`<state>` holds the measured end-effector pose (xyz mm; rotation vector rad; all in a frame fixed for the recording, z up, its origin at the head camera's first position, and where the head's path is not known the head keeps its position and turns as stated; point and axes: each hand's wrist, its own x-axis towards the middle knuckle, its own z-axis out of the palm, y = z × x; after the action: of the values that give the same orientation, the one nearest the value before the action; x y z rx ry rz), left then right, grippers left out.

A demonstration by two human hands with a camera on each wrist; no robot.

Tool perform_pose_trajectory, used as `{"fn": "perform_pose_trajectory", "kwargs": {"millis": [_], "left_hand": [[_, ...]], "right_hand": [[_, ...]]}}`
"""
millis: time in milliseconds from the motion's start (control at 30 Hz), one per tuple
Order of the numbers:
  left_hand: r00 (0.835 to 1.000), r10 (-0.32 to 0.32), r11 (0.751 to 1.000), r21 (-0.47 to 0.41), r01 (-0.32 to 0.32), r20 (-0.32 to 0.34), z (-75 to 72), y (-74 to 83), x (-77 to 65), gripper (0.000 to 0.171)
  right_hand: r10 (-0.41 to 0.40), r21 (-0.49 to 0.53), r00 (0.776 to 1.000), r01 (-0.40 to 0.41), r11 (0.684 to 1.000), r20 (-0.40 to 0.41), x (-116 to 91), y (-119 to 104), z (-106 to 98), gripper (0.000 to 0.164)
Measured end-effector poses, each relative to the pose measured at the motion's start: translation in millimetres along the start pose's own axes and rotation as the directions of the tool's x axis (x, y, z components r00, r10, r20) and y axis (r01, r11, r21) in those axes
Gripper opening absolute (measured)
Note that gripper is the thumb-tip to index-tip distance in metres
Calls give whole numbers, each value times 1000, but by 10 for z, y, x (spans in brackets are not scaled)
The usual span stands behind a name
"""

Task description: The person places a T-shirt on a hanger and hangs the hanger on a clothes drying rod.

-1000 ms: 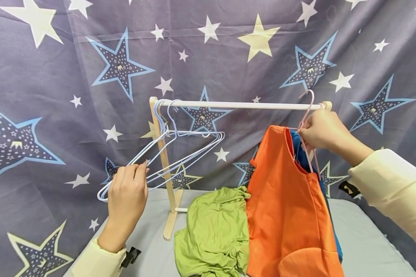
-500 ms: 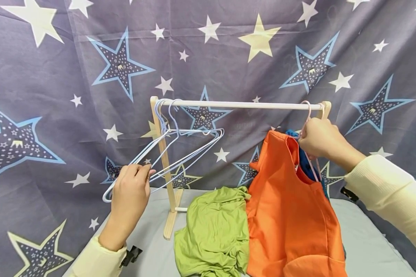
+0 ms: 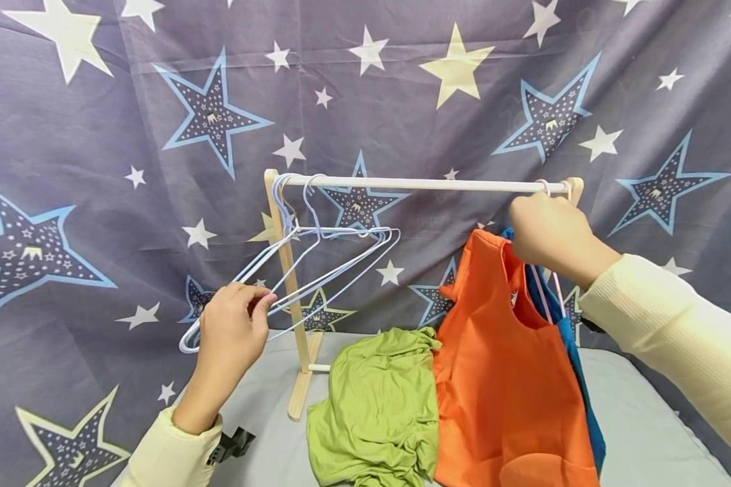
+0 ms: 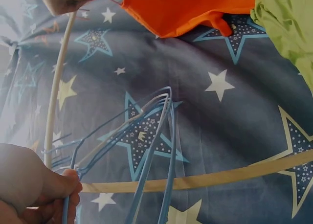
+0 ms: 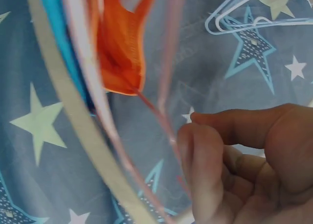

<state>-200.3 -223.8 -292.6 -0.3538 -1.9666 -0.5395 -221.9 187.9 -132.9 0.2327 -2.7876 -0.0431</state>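
My left hand (image 3: 231, 331) pinches the lower corner of a light blue clothes hanger (image 4: 66, 212) between thumb and fingers. Several blue and white hangers hang together at the left end of the white rail (image 3: 426, 183). At the rail's right end, my right hand (image 3: 548, 233) is in front of a pink hanger (image 5: 93, 72) that bears an orange top (image 3: 512, 379). Its fingers are loosely bent, with a gap from the thumb and nothing held between them in the right wrist view. Behind the orange top hangs a blue garment (image 3: 589, 399), mostly hidden.
A crumpled green garment (image 3: 378, 406) lies on the grey-covered surface (image 3: 639, 412), left of the orange top. The rack's left wooden post (image 3: 289, 270) rises behind the hangers. A star-patterned curtain (image 3: 122, 243) hangs behind everything.
My right hand has lowered the pink hanger's hook onto the rail, let go and shifted left. The orange top now hangs from the rail. My left hand has pulled the front blue hanger slightly rightward.
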Motion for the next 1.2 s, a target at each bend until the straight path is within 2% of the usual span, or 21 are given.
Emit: {"fn": "perform_pose_trajectory", "kwargs": {"millis": [233, 567, 900, 1067, 1200], "left_hand": [[999, -32, 998, -45, 33, 4, 15, -30, 42, 7], [996, -83, 992, -97, 85, 20, -47, 32, 106, 8], [995, -97, 989, -111, 95, -12, -63, 111, 163, 8], [995, -91, 989, -117, 86, -39, -90, 161, 164, 7], [996, -80, 990, -119, 74, -50, -106, 194, 95, 7]], "right_hand": [[-43, -15, 999, 43, 999, -5, 66, -244, -58, 12], [-106, 3, 994, 106, 994, -33, 161, -624, 149, 9], [-132, 20, 990, 131, 991, 54, 323, -992, 450, 10], [-93, 36, 989, 89, 995, 116, 374, -1034, 598, 10], [-69, 40, 984, 64, 997, 162, 375, -1027, 737, 13]]}}
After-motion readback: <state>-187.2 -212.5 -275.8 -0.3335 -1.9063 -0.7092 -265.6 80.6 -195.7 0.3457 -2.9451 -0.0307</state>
